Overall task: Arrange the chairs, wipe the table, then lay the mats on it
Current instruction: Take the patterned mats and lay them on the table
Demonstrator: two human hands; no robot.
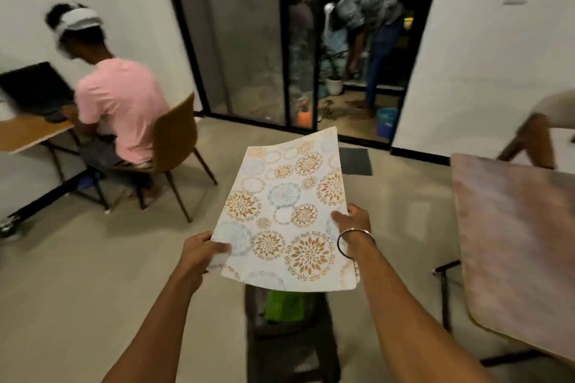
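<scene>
Laying step, by my read. Mat (pixel 286 211) is in the air, spread forward from the fingers and not yet on the table (pixel 513 242). Left hand (pixel 199 253) pinches its near left corner, thumb on top. Right hand (pixel 353 219) grips the right edge, thumb over it.

Table is well to the right of the right fingers. Next move: turn right, lower the mat flat.

Dark stand (pixel 289 336) with a green item (pixel 284 306) is below the fingers and could trip a step. Occupied chair (pixel 174 140) is far left of them, no obstacle.

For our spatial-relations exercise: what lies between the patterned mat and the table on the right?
In the head view, floor separates the mat from the table, bare apart from one dark square patch.
</scene>
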